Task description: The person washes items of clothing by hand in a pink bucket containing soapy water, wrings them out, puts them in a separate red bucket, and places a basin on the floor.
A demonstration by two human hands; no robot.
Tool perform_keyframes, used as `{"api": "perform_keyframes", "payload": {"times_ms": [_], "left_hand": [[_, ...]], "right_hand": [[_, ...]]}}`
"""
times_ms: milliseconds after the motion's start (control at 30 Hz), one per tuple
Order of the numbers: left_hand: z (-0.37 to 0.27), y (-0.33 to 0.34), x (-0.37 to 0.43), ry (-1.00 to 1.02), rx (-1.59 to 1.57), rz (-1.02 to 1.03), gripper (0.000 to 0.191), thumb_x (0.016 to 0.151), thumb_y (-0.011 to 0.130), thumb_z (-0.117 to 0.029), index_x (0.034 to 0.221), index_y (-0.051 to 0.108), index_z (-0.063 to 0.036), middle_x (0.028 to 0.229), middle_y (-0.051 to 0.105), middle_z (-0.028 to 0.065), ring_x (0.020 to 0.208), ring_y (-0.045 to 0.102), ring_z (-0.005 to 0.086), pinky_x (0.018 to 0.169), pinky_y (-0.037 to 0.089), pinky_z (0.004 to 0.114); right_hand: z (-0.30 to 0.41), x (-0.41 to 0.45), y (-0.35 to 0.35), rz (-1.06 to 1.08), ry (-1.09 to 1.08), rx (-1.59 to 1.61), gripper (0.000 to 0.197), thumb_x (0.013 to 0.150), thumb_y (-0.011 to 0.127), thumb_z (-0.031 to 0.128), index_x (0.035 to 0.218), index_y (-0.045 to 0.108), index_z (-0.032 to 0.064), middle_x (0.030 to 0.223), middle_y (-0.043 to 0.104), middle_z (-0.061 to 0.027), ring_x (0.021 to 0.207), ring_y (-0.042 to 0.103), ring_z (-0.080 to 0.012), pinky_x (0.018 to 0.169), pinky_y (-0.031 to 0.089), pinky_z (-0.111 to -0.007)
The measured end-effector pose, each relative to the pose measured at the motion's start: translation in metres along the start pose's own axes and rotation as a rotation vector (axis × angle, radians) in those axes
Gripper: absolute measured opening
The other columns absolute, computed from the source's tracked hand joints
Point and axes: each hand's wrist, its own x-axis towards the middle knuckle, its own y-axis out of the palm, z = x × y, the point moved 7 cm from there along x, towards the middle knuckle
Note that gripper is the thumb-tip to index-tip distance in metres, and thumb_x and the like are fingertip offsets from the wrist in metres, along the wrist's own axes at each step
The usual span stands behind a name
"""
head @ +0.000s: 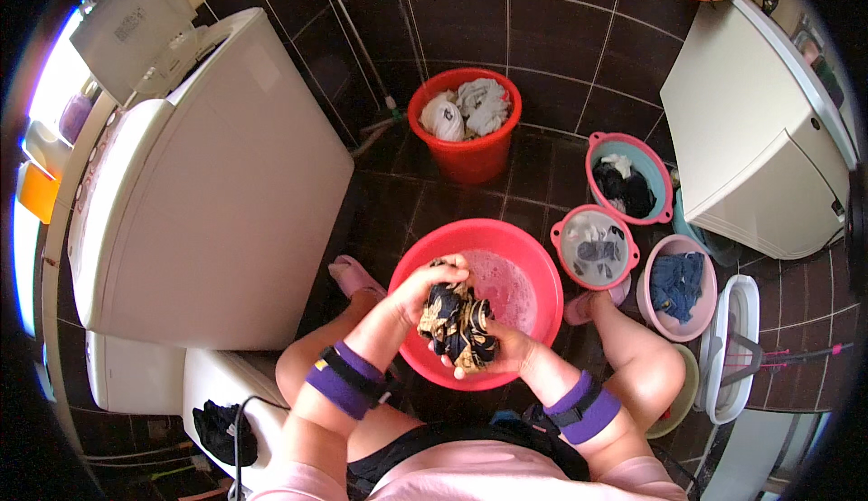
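A bunched black cloth with a gold pattern [456,324] is held between both hands above a red plastic basin [548,311]. My left hand [427,291] grips its upper left side, and my right hand [498,352] cups it from the lower right. Soapy water with foam [505,291] fills the bottom of the basin, which stands on the floor between my feet. How far the cloth hangs above the water I cannot tell.
White laundry fills a red bucket [468,155] by the wall. A pink-rimmed basin [661,192], a smaller one [597,277] and a pink basin [705,297] with denim stand right. A top-loading washing machine [224,182] stands left, a white cabinet [732,128] upper right.
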Motion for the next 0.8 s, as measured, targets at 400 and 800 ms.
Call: {"api": "perform_keyframes", "payload": {"times_ms": [400, 800], "left_hand": [[-0.006, -0.008, 0.018, 0.119, 0.88, -0.38, 0.014, 0.063, 0.064, -0.01, 0.071, 0.056, -0.0019, 0.067, 0.058, 0.0059, 0.061, 0.054, 0.0155, 0.06, 0.044, 0.027], [0.038, -0.086, 0.054, -0.125, 1.288, -0.74, 0.032, 0.063, 0.058, -0.021, 0.088, 0.06, 0.0009, 0.086, 0.057, 0.027, 0.088, 0.056, 0.0358, 0.076, 0.045, 0.039]], "right_hand": [[0.047, -0.006, -0.02, -0.698, -0.369, -0.946, 0.034, 0.068, 0.066, 0.015, 0.099, 0.055, 0.0036, 0.093, 0.058, -0.0047, 0.086, 0.054, -0.0155, 0.077, 0.044, -0.031], [0.045, -0.017, -0.12, -1.083, -0.376, -1.239, 0.034, 0.066, 0.067, 0.024, 0.091, 0.058, 0.0022, 0.082, 0.062, -0.01, 0.075, 0.058, -0.0171, 0.066, 0.045, -0.032]]}}
